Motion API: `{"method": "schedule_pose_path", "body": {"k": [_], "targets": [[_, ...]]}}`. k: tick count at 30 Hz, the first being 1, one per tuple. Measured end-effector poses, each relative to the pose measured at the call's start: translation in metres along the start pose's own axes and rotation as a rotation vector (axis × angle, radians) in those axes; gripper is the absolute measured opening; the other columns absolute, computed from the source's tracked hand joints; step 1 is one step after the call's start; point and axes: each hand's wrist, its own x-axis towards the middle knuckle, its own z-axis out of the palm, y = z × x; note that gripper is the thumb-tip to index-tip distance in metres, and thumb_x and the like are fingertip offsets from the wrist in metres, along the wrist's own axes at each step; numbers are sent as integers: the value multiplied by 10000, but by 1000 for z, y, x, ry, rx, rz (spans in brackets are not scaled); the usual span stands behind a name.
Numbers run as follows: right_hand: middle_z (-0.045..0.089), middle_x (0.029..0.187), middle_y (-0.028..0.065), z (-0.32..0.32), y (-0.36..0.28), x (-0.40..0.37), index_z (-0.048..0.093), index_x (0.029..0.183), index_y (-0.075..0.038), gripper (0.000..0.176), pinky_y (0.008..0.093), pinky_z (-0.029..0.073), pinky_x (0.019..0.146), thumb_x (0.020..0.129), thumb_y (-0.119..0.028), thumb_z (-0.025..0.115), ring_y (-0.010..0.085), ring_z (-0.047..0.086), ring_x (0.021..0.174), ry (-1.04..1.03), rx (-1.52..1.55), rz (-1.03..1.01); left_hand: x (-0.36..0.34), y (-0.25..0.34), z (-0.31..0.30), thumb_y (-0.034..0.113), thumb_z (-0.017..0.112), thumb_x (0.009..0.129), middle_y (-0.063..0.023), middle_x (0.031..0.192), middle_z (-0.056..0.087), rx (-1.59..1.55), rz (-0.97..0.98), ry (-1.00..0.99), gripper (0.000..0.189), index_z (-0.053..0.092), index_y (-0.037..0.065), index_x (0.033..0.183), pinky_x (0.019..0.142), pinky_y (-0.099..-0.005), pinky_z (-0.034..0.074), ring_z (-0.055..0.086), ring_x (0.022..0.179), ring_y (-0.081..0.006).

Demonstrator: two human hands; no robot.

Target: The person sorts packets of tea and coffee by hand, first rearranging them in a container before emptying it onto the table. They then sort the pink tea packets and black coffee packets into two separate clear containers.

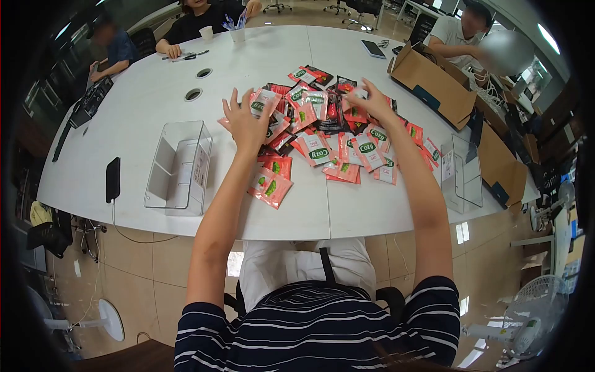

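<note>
A person in a navy shirt with white stripes (322,328) sits at the near edge of a white, smooth-topped surface (285,222). Toward that edge, a clear rectangular plastic bin with a divider (158,175) stands to the left, a black phone (113,180) on a white cable lying beyond its outer side. A second clear plastic bin (462,181) stands to the right, beside the forearm.

Between the bins spreads a loose heap of small pink, red and white glossy sachets (317,149), many printed with a green "Cozy" label. The left grip (246,127) is at the heap's left side, fingers spread, with sachets just beside the thumb and beneath the palm. The right grip (377,106) reaches over the heap's far right part, thumb and forefinger apart above the sachets; whether the fingertips touch any, one cannot tell.

Farther right lies an open brown cardboard box (414,79). At the far side stand a white cup of pens (237,36) and a small paper cup (206,32), near a person in black (201,23).
</note>
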Motion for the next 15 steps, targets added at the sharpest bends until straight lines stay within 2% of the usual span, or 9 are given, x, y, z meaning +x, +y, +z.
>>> {"method": "schedule_pose_path", "body": {"k": [3,4,5,7,9,11,15], "targets": [[477,1368,254,-53,5,-45,381,1416,4,1029,406,374,1044,706,-684,668,376,473,1265,91,-270,123,-2,24,-23,657,754,598,-193,1503,286,-76,-223,-351,1006,400,227,1436,1041,-726,106,200,1397,-447],[482,1368,245,-64,23,-54,391,1416,-10,1003,414,342,1066,730,-701,629,371,455,1281,153,-396,157,-4,12,-9,688,781,517,-201,1509,265,-101,-181,-362,1144,321,269,1477,1030,-734,135,212,1388,-462],[486,1368,235,-69,45,-60,402,1416,-23,978,423,310,1089,754,-718,590,366,438,1297,215,-523,189,-4,12,-9,684,785,515,-204,1508,266,-85,-143,-356,1152,306,280,1481,1026,-735,147,219,1385,-463],[495,1366,218,-73,74,-68,417,1415,-51,952,443,272,1102,766,-732,560,355,418,1313,210,-348,343,-10,14,-11,676,793,511,-209,1506,267,-55,-79,-347,1168,275,303,1489,1017,-736,171,231,1380,-466],[502,1365,206,-73,84,-69,423,1420,-79,935,459,248,1107,773,-742,541,347,407,1322,175,-189,409,-12,13,-7,649,807,516,-218,1500,272,-51,-45,-331,1162,260,326,1489,1012,-697,239,259,1364,-467],[514,1352,198,-63,81,-62,419,1428,-106,923,467,254,1093,771,-742,543,346,412,1315,118,-81,356,-13,7,0,637,810,524,-223,1497,275,-52,20,-279,1154,260,324,1490,1006,-680,264,273,1354,-470],[534,1312,189,-34,79,-39,431,1425,-164,900,470,289,1059,739,-723,596,345,432,1283,1,-60,166,-12,9,-4,611,811,543,-244,1430,381,-158,50,-285,1059,376,258,1441,1033,-554,334,365,1318,-413]]}}
